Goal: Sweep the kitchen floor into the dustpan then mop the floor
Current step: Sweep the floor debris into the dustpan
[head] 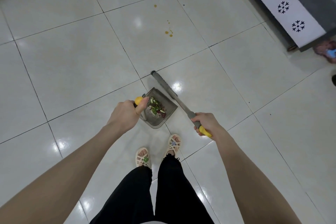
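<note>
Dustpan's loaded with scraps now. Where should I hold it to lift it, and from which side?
Hold the dustpan by the yellow top of its long handle, coming from above on the person's side, as the left hand does now. The handle stands up from the pan's rear, so lifting there should keep the scraps away from the open edge beside the broom.

Grey dustpan (164,112), yellow-tipped grey broom (174,96), orange stains (169,32), glossy white floor (72,60)

Glossy white tiled floor (72,60) carries the grey dustpan (170,109), broom (181,103) and orange drips (169,32).
</note>
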{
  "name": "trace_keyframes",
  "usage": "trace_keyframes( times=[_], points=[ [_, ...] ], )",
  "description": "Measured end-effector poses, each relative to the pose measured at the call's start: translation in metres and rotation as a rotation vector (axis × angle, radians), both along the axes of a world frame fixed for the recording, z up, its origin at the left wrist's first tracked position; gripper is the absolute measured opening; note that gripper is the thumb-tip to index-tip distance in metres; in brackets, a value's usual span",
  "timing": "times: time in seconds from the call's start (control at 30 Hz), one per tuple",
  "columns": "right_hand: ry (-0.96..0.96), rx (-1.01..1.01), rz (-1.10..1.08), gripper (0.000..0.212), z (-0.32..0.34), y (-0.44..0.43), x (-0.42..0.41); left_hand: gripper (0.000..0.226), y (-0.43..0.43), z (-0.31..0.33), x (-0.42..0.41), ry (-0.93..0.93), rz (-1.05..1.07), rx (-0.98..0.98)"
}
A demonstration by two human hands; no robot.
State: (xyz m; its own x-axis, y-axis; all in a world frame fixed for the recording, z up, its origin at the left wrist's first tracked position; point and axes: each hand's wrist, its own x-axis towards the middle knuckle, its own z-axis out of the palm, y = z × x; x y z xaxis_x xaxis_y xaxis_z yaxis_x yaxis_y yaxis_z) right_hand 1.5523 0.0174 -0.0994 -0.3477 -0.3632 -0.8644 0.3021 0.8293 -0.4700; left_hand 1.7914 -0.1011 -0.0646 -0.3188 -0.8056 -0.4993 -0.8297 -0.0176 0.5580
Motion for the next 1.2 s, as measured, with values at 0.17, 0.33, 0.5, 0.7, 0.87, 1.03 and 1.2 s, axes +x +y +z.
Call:
trace_keyframes(
  times=[0.17, 0.33, 0.5, 0.7, 0.87, 1.03, 1.2],
  points=[
    [-0.061, 0.041, -0.064, 0.024, -0.013, -0.006, 0.012, 0.067, -0.002, 0.0, 0.008, -0.021, -0.01, -0.005],
    [-0.082, 0.07, 0.01, 0.028, -0.004, 0.007, 0.019, 0.067, -0.003, -0.001, 0.009, -0.027, -0.009, 0.002],
    [-0.024, 0.034, 0.009, 0.025, 0.012, 0.011, 0.013, 0.068, -0.006, -0.001, 0.011, -0.031, -0.007, 0.003],
    [-0.008, 0.014, -0.018, 0.023, 0.001, -0.002, 0.019, 0.067, 0.002, -0.002, 0.013, -0.01, -0.009, -0.006],
    [-0.056, 0.048, -0.026, 0.026, -0.006, 0.004, 0.032, 0.067, 0.002, -0.003, 0.014, -0.005, -0.002, -0.018],
    [-0.069, 0.048, -0.016, 0.031, 0.0, 0.022, 0.039, 0.069, 0.0, -0.006, 0.014, -0.001, -0.013, -0.019],
    [-0.059, 0.006, -0.066, 0.035, 0.017, 0.024, 0.029, 0.073, -0.002, -0.005, 0.02, 0.01, 0.004, -0.011]
  ],
)
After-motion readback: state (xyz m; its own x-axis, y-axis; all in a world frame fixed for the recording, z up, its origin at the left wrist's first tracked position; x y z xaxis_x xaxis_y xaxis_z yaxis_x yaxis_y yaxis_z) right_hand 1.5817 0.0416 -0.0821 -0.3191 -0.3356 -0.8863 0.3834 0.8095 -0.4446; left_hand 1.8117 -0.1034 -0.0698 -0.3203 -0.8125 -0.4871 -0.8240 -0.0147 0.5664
